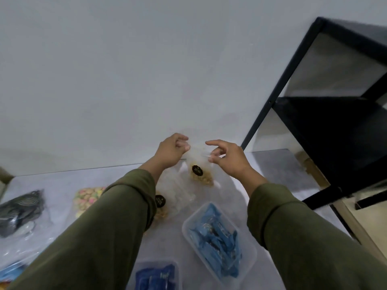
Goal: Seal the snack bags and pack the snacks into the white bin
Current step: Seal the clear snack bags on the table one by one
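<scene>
I hold a clear snack bag (199, 170) with pale nuts and a round black label upright above the table, near the wall. My left hand (170, 152) pinches the bag's top left corner. My right hand (227, 158) pinches the top right corner, index finger raised. A second clear bag with a black label (167, 203) lies flat below, partly hidden by my left sleeve. A bag of pastel coloured snacks (87, 196) lies further left. No white bin can be made out for certain.
A clear plastic tub (249, 251) holding blue wrapped snacks sits at lower right, another tub with blue packets (156, 275) at the bottom edge. A dark striped bag (19, 210) and clear plastic lie at left. A black metal shelf (326, 114) stands at right.
</scene>
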Available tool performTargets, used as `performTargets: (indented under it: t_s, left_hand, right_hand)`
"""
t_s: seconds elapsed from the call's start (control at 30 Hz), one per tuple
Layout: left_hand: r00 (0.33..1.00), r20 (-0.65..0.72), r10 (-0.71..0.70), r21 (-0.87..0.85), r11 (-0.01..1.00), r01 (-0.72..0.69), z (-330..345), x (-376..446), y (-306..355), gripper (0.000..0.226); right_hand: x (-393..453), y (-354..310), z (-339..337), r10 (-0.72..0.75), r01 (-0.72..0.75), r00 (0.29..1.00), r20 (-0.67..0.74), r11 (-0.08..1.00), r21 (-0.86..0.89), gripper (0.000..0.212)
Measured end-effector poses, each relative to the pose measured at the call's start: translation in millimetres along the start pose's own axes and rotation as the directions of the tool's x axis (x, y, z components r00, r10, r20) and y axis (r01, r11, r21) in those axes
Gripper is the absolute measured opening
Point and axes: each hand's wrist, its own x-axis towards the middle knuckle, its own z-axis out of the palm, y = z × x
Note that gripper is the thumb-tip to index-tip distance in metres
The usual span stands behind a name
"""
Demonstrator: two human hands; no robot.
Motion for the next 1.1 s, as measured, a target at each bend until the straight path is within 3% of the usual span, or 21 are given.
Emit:
performTargets:
  t_s: [0.17,0.43,0.73,1.1]
  left_hand:
    - [0.993,-0.112,0.033,0.033,0.999,-0.029,-26,-24,14,0.004]
    - [0.992,-0.071,0.102,0.096,0.991,-0.095,-62,-58,36,0.011]
    - [0.956,-0.16,0.245,0.146,0.964,-0.223,-94,-84,59,0.017]
    - [0.937,-0.236,0.259,0.109,0.965,-0.239,-125,-98,54,0.019]
  right_hand:
    - [-10,-30,-3,-0.011,0.011,1.0,0.014,1.0,-0.005,0.036]
    - [-25,-75,-8,-0.044,0.048,0.997,-0.056,0.996,0.074,0.024]
    - [-35,-125,-3,-0.194,0.206,0.977,0.085,0.965,-0.161,0.016]
    - [-32,-156,8,-0.245,0.248,0.969,0.041,0.955,-0.16,0.006]
